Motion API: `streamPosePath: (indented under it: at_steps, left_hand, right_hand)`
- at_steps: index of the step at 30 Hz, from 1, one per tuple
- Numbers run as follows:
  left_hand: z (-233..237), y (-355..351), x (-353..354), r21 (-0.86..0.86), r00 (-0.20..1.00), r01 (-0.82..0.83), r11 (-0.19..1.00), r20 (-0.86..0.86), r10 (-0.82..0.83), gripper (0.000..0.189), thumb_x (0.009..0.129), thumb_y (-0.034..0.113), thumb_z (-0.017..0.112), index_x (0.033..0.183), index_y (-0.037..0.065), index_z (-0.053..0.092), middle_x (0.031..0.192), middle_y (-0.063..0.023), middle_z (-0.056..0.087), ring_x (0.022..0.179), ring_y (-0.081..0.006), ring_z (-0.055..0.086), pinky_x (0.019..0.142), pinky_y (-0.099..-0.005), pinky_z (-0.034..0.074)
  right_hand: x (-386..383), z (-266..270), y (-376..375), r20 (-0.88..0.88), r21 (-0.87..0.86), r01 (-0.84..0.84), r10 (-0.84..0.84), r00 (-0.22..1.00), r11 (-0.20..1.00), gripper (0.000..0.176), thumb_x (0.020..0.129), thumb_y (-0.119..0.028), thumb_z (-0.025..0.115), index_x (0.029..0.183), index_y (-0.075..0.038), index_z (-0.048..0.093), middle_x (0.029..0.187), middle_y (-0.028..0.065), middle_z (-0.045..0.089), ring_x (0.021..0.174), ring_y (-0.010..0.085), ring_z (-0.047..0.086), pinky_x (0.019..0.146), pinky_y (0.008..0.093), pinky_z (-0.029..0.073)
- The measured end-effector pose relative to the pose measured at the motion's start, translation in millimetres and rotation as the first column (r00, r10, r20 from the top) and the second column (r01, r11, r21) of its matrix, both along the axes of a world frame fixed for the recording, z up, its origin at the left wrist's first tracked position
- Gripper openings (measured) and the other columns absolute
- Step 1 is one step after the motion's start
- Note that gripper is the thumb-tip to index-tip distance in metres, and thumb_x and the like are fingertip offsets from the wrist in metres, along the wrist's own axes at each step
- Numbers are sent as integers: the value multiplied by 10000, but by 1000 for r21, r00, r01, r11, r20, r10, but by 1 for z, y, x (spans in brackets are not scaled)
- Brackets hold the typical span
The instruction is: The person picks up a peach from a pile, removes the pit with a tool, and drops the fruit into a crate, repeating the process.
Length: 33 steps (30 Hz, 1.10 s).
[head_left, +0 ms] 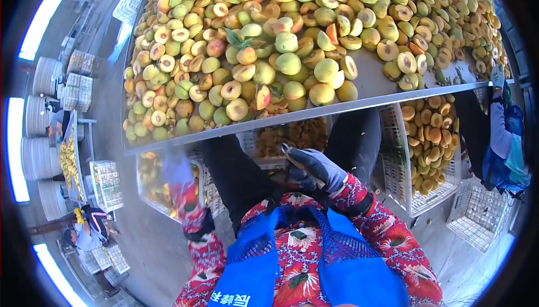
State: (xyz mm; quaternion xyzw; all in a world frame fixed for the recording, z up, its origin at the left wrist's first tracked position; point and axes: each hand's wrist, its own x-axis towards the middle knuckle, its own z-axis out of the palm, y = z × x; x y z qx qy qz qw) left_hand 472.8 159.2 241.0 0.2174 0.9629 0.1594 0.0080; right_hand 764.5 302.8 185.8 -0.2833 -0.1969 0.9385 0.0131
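My right hand, in a grey and dark glove, is closed around a small hand tool with a looped metal tip. It is held above my lap, just below the table edge, with no fruit in its grip. My left hand, in a pale glove, is smeared by motion near the table's front left edge, over a crate of cut fruit. Its fingers cannot be made out. Ahead, the metal table bears a thick heap of yellow-green peaches, whole and halved.
Peach halves fill a white crate on the right, and more cut fruit lies under the table between my legs. A lattice crate stands at far right, near a co-worker's gloved hand. Other people sit at the left by another table.
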Motion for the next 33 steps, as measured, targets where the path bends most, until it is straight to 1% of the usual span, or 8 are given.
streamPosePath:
  at_steps: [7,12,14,16,21,22,30,33]
  left_hand:
    - [-28,234,89,-265,260,912,314,-220,-940,487,776,139,636,1255,170,552,1287,-133,528,1176,-344,507,982,-429,435]
    - [-24,254,83,-268,340,907,326,7,-940,507,823,181,561,1324,204,484,1302,-129,513,1092,-330,550,912,-444,474]
    - [-12,233,80,-84,499,866,493,69,-864,500,840,206,550,1335,191,476,1287,-124,527,1045,-302,581,866,-427,501]
    - [-7,206,68,642,161,322,696,688,-708,498,878,329,541,1327,128,469,1128,-96,602,845,-175,622,618,-297,530]
    - [-24,149,94,666,-260,-290,688,636,-726,651,793,290,599,1348,4,416,1190,-155,584,1022,-261,626,795,-338,551]
    - [-26,140,100,650,-267,-293,701,649,-713,651,793,290,599,1348,4,416,1190,-155,584,1022,-261,626,795,-338,551]
    - [-36,114,124,657,-48,-317,684,709,-704,488,915,330,571,1288,28,481,1172,-132,574,1058,-240,588,856,-353,496]
    - [-60,105,120,678,515,539,500,204,-832,283,866,140,652,1106,33,548,1024,-91,620,938,-176,620,806,-303,510]
  right_hand:
    - [14,32,6,27,72,68,-70,997,995,365,968,-405,496,897,-55,574,579,-39,478,413,43,422,377,180,311]
    - [31,27,7,53,176,137,-148,988,975,380,975,-408,479,875,-52,567,593,-28,494,421,45,429,386,180,316]
    - [34,32,11,40,481,174,-219,975,860,422,973,-450,451,892,-54,572,607,-31,518,432,28,437,382,188,322]
    - [32,36,11,80,537,158,-236,968,829,383,978,-426,455,898,-63,549,590,-22,505,426,45,443,380,199,331]
    - [18,49,16,113,841,62,-285,952,538,211,959,-246,524,968,-36,503,628,116,588,505,257,590,431,338,433]
    - [17,44,11,-3,981,68,-340,940,179,194,945,-206,539,979,-21,493,665,179,617,557,344,625,465,401,464]
    - [18,52,2,149,983,-114,-271,951,141,236,921,-201,567,945,3,453,654,227,596,614,414,608,524,501,455]
    - [16,50,-5,168,978,-125,-269,948,168,178,920,-137,568,962,8,473,659,214,588,636,405,615,523,440,433]
